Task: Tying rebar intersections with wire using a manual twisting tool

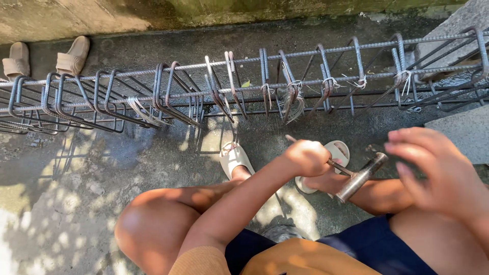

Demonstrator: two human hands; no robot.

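The metal tool point(356, 179), a thin rod ending in a thick steel cylinder, sits low in the middle of the view, above the person's right knee and just in front of the sandalled feet. The left hand point(307, 157) has its grip clamped around the thin rod, fingers curled tight, with the rod's tip poking out past the knuckles toward the rebar. The right hand point(438, 173) is just beside the tool's heavy end, blurred, its grip apart with the fingers spread and holding nothing; whether a fingertip touches the cylinder cannot be told.

Beyond the hands, a long rebar cage point(244, 84) lies across the concrete ground point(76, 203), its bent stirrups set along straight bars. Some joints toward the right carry wire ties point(292, 94) with loose ends sticking out; the stirrups at the left lean unevenly. The person's pale sandals point(235, 158) rest just under the cage. A second pair of sandals point(46, 58) stands at the far left, by the wall. A concrete block point(461, 132) sits at the right edge.
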